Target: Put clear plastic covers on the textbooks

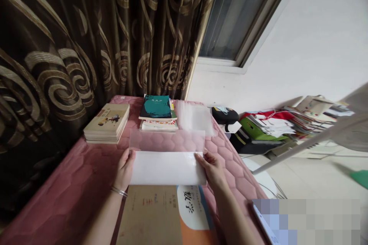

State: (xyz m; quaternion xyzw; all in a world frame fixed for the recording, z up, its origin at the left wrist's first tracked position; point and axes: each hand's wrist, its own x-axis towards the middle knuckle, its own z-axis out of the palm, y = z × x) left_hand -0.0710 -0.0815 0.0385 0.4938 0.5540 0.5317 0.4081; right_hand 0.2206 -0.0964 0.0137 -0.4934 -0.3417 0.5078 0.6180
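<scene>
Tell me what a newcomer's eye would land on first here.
Probably the dark curtain with pale swirls, filling the upper left. Then the white sheet held between the left hand and right hand, just below centre. The teal book, atop a pile on the pink quilted surface, also stands out.

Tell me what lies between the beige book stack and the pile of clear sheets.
A short pile of books, a teal one on top, in the head view.

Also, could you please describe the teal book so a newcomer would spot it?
Find the pink quilted surface, then its far end by the curtain. The teal book tops a pile between beige books and translucent sheets, its cover much darker than either.
</scene>
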